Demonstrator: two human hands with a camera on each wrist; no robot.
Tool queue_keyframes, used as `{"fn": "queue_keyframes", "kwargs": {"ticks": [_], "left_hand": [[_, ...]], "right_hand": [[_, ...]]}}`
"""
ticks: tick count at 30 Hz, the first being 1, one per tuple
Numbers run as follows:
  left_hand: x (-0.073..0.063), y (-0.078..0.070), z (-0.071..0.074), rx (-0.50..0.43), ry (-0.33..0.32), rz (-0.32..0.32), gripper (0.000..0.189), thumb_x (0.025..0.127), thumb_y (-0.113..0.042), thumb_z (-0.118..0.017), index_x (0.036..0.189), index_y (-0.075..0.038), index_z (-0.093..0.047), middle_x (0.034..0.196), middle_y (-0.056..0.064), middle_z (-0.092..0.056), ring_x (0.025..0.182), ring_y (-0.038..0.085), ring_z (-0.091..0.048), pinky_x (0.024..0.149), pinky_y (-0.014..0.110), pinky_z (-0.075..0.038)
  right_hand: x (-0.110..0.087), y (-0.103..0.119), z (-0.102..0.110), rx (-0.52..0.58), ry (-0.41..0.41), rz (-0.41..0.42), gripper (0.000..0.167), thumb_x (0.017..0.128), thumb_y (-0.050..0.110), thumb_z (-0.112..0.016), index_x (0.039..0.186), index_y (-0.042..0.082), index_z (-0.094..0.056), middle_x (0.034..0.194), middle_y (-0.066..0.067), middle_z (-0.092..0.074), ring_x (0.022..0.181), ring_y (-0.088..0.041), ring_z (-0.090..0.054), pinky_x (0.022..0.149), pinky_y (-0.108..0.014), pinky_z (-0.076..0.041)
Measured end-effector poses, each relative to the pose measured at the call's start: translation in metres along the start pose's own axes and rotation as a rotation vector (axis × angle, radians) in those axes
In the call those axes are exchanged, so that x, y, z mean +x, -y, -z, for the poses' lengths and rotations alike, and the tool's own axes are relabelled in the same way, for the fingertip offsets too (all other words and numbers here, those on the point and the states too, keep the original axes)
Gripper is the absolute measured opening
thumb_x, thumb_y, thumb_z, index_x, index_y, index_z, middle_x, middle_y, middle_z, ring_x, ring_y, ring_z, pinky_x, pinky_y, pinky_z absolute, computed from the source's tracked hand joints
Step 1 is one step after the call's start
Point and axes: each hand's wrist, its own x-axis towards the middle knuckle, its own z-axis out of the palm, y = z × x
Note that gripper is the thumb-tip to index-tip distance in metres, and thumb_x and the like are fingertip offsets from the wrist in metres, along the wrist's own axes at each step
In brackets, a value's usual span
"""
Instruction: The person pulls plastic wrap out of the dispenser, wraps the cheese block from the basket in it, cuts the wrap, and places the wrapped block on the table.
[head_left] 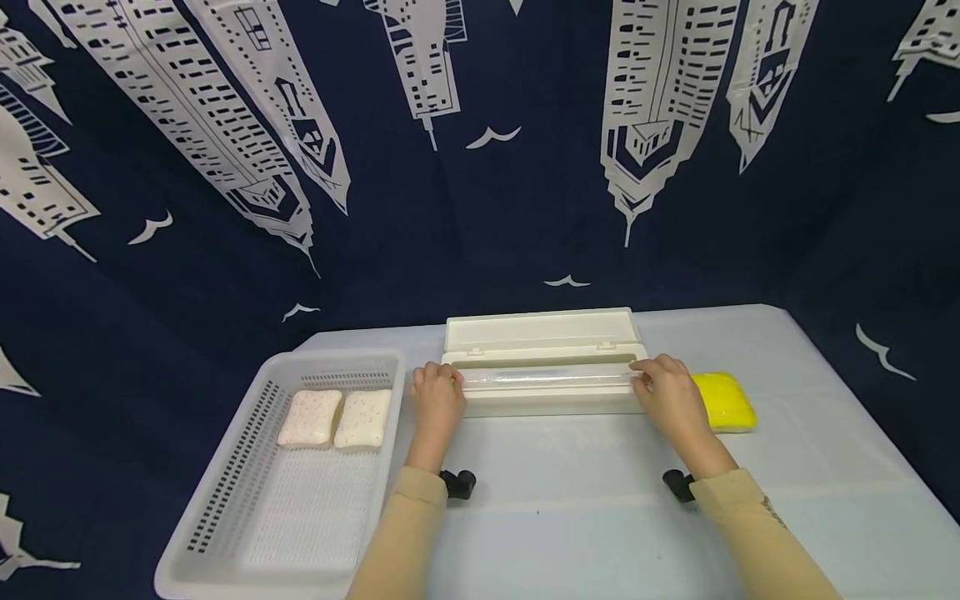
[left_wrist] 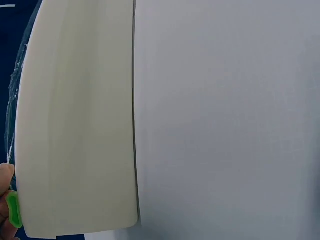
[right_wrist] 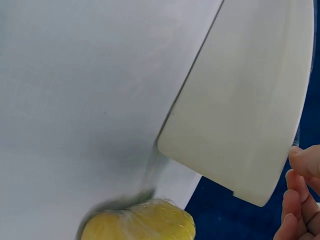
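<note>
A cream cling film dispenser (head_left: 555, 403) lies across the table with its lid (head_left: 540, 332) raised at the back. Clear cling film (head_left: 547, 378) stretches along its opening. At the dispenser's left end, my left hand (head_left: 437, 400) pinches the film's edge; the left wrist view shows the thumb by the film and a green slider (left_wrist: 14, 210) against the fingers. My right hand (head_left: 671, 398) pinches the film at the right end, thumb (right_wrist: 305, 161) near the dispenser's rim. Just right of that hand sits a yellow sponge-like block (head_left: 724, 402) wrapped in film.
On the left stands a white perforated basket (head_left: 168, 550) holding two pale speckled blocks (head_left: 310, 418) side by side. The white table (head_left: 570, 533) meets a dark blue cloth (head_left: 465, 225) printed with white buildings. Black wrist camera mounts (head_left: 459, 484) show under both wrists.
</note>
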Motion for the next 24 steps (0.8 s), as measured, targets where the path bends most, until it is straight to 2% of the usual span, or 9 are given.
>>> {"fn": "queue_keyframes", "kwargs": {"ticks": [6, 11, 15, 19, 22, 24], "left_hand": [[0.003, -0.004, -0.004, -0.028, -0.091, -0.008, 0.006, 0.092, -0.01, -0.066, 0.089, -0.005, -0.068, 0.095, 0.015, -0.061, 0.094, 0.032, -0.05, 0.077, 0.042, -0.042], [0.006, -0.005, -0.005, -0.059, -0.113, 0.01, 0.005, 0.091, -0.01, -0.067, 0.091, -0.006, -0.07, 0.095, 0.014, -0.061, 0.095, 0.032, -0.05, 0.078, 0.042, -0.042], [0.005, -0.003, -0.004, -0.104, -0.127, 0.022, 0.009, 0.091, -0.014, -0.069, 0.093, -0.005, -0.069, 0.092, 0.013, -0.061, 0.094, 0.031, -0.051, 0.078, 0.042, -0.042], [0.002, 0.001, -0.002, -0.181, -0.171, 0.052, 0.009, 0.089, -0.013, -0.07, 0.091, -0.004, -0.068, 0.084, 0.011, -0.061, 0.087, 0.03, -0.052, 0.077, 0.041, -0.042], [0.0, 0.003, 0.002, -0.217, -0.196, 0.113, 0.007, 0.088, -0.009, -0.067, 0.088, -0.002, -0.068, 0.08, 0.012, -0.062, 0.083, 0.03, -0.054, 0.076, 0.041, -0.043], [-0.001, 0.003, 0.006, -0.211, -0.176, 0.17, 0.011, 0.09, -0.01, -0.064, 0.087, 0.0, -0.069, 0.078, 0.013, -0.063, 0.082, 0.031, -0.056, 0.074, 0.041, -0.046]], "right_hand": [[0.004, -0.001, -0.004, 0.004, -0.007, 0.009, 0.022, 0.084, 0.0, -0.07, 0.106, -0.002, -0.07, 0.08, -0.013, -0.06, 0.076, -0.028, -0.055, 0.066, -0.042, -0.05], [0.007, -0.002, -0.009, 0.0, -0.013, 0.015, 0.012, 0.085, 0.002, -0.07, 0.097, -0.001, -0.073, 0.078, -0.012, -0.06, 0.075, -0.028, -0.055, 0.067, -0.041, -0.051], [0.01, 0.001, -0.01, 0.042, 0.004, -0.104, 0.013, 0.09, 0.007, -0.066, 0.099, -0.003, -0.072, 0.079, -0.013, -0.059, 0.073, -0.026, -0.054, 0.065, -0.038, -0.049], [0.012, 0.005, -0.009, 0.124, 0.002, -0.24, 0.019, 0.094, 0.011, -0.063, 0.104, -0.003, -0.07, 0.082, -0.017, -0.063, 0.074, -0.028, -0.056, 0.066, -0.036, -0.046], [0.014, 0.007, -0.004, 0.152, -0.004, -0.295, 0.023, 0.094, 0.015, -0.063, 0.107, -0.005, -0.068, 0.084, -0.019, -0.066, 0.073, -0.03, -0.059, 0.064, -0.034, -0.045], [0.015, 0.008, 0.0, 0.155, 0.018, -0.334, 0.028, 0.096, 0.019, -0.06, 0.106, -0.006, -0.066, 0.084, -0.021, -0.067, 0.071, -0.03, -0.059, 0.06, -0.032, -0.045]]}}
